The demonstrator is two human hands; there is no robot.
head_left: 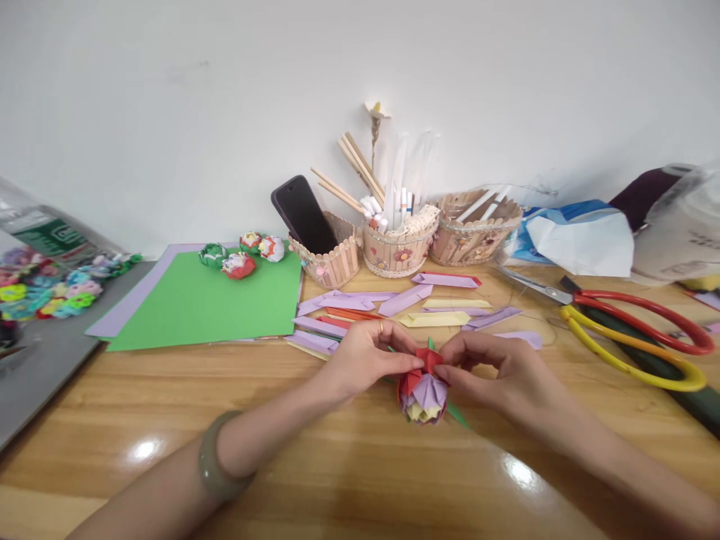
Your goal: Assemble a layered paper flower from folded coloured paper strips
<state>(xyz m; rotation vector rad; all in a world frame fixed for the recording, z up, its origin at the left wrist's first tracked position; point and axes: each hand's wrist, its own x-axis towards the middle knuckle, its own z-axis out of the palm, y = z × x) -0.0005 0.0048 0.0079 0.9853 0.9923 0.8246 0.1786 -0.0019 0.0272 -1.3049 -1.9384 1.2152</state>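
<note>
Both hands pinch a folded paper flower (426, 394) just above the wooden table. It has red, purple and pale yellow petals, with green paper tips sticking out around it. My left hand (371, 356), with a ring and a bangle at the wrist, grips its upper left side between thumb and fingers. From the right, my right hand (498, 375) holds the red petal at the top edge. The fingers hide part of the flower. Just beyond my hands lie several folded paper strips (405, 300) in purple, yellow, red and orange.
Green paper sheets (225, 307) with several finished paper flowers (239, 265) lie left. Along the wall stand decorated stick baskets (399, 251), one holding a phone (304, 214). Large scissors (635, 330) lie right, near a tissue pack (585, 236). A grey board (34, 382) borders the left.
</note>
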